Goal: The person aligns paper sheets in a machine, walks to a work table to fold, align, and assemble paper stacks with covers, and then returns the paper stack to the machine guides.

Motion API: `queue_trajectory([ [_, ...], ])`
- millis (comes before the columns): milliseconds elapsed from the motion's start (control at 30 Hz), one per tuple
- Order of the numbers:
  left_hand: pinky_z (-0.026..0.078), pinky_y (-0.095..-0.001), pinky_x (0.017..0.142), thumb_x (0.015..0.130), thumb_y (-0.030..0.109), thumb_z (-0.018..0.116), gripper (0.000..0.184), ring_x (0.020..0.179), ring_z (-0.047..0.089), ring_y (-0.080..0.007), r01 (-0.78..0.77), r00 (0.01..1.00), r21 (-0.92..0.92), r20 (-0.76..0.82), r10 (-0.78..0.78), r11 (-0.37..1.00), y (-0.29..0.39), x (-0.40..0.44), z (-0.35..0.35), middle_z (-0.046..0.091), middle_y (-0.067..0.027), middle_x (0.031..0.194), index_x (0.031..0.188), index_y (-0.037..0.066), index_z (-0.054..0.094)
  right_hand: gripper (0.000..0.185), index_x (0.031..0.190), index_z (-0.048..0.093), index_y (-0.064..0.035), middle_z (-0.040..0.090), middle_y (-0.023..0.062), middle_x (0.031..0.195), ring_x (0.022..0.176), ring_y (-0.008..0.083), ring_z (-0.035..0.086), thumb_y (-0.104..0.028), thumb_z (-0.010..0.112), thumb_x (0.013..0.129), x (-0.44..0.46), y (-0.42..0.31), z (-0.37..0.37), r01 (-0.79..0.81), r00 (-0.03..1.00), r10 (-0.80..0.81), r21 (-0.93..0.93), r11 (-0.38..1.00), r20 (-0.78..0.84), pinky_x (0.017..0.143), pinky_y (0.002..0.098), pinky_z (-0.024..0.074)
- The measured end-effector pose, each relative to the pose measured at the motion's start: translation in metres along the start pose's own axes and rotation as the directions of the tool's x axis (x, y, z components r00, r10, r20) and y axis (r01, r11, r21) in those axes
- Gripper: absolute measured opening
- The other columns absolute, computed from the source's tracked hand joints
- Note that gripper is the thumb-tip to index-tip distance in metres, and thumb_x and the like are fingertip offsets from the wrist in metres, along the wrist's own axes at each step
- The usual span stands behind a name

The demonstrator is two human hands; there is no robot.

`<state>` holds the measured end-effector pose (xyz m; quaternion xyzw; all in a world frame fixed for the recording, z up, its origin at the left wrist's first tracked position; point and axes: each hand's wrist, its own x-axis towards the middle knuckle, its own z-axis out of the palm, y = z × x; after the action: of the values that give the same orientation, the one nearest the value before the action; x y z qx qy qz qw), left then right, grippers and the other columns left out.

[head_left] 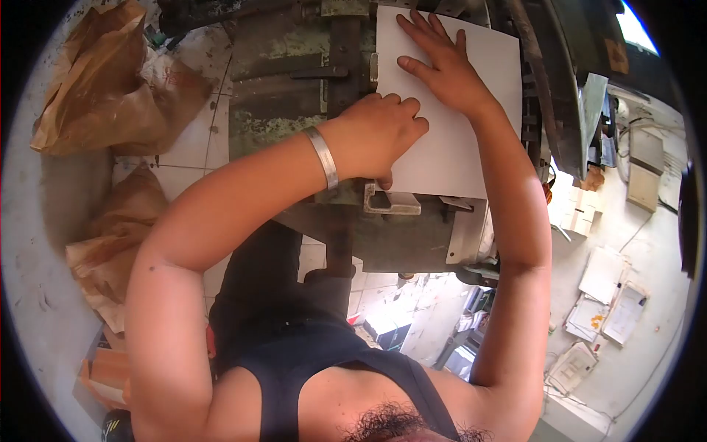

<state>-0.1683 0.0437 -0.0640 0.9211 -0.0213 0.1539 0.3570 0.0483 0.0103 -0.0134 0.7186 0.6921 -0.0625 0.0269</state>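
Observation:
A stack or sheet of white paper (449,158) lies on the bed of a worn green machine (276,110). My right hand (440,65) rests flat on its far part, fingers spread and thumb out to the left. At the left edge of the paper is my left hand (379,136), with a metal bracelet (324,158) at the wrist. Its fingers are curled over the paper, and the thumb points down beside a pale metal bracket (392,202). Whether anything is inside those curled fingers is hidden.
Crumpled brown paper (99,88) lies at the left on the tiled floor, with more brown wrapping (121,243) nearer. A dark metal bar (549,88) runs along the machine's right side. Stacks of papers (604,276) and a cable are on the floor at right.

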Motion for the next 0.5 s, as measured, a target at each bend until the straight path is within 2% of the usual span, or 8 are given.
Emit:
queue_trajectory([
  [100,0.052,-0.0431,0.091,0.054,0.022,0.098,0.062,0.107,0.060,-0.0298,0.001,1.000,-0.033,-0.016,-0.002,0.999,-0.001,-0.002,-0.001,0.058,-0.0079,0.109,0.102,0.009,0.061,0.073,0.164,0.036,-0.0244,0.028,0.0118,0.172,0.160,0.0360,0.018,-0.046,0.063,0.100,-0.001,-0.009,-0.002,0.021,1.000,-0.021,-0.132,0.991,0.002,0.127,0.0655,0.0034],
  [200,0.052,-0.0437,0.090,0.054,0.020,0.098,0.061,0.107,0.061,-0.0302,-0.001,1.000,-0.068,-0.025,0.000,0.998,-0.002,-0.003,0.000,0.058,-0.0083,0.109,0.102,0.009,0.061,0.085,0.164,0.028,-0.0104,0.030,0.0241,0.167,0.153,0.0475,0.030,-0.043,0.069,0.097,-0.001,-0.025,-0.015,0.038,0.997,-0.020,-0.266,0.963,0.070,0.122,0.0692,0.0206],
  [300,0.052,-0.0445,0.089,0.055,0.020,0.098,0.061,0.107,0.062,-0.0310,-0.008,1.000,-0.061,-0.023,0.006,0.998,-0.003,-0.003,0.000,0.059,-0.0088,0.109,0.102,0.009,0.061,0.090,0.163,0.032,-0.0100,0.022,0.0273,0.169,0.157,0.0491,0.018,-0.053,0.068,0.094,0.001,-0.032,-0.016,-0.021,0.994,0.041,-0.192,0.981,0.101,0.124,0.0694,0.0093],
  [400,0.053,-0.0448,0.087,0.055,0.019,0.097,0.060,0.106,0.062,-0.0318,0.003,1.000,-0.088,0.002,-0.003,0.996,-0.001,-0.004,-0.003,0.059,-0.0092,0.109,0.103,0.008,0.062,0.089,0.164,0.029,-0.0108,0.022,0.0243,0.171,0.157,0.0480,0.020,-0.051,0.069,0.095,-0.001,-0.033,-0.014,-0.012,0.995,0.034,-0.234,0.972,0.093,0.123,0.0705,0.0130],
  [500,0.054,-0.0448,0.087,0.056,0.019,0.097,0.060,0.105,0.063,-0.0323,0.018,1.000,-0.102,0.027,-0.016,0.995,0.000,-0.005,-0.007,0.059,-0.0096,0.110,0.103,0.008,0.062,0.075,0.164,0.034,-0.0231,0.030,0.0130,0.171,0.159,0.0375,0.020,-0.045,0.064,0.099,-0.006,-0.022,0.007,0.004,0.998,-0.023,-0.296,0.955,-0.061,0.126,0.0667,0.0094],
])
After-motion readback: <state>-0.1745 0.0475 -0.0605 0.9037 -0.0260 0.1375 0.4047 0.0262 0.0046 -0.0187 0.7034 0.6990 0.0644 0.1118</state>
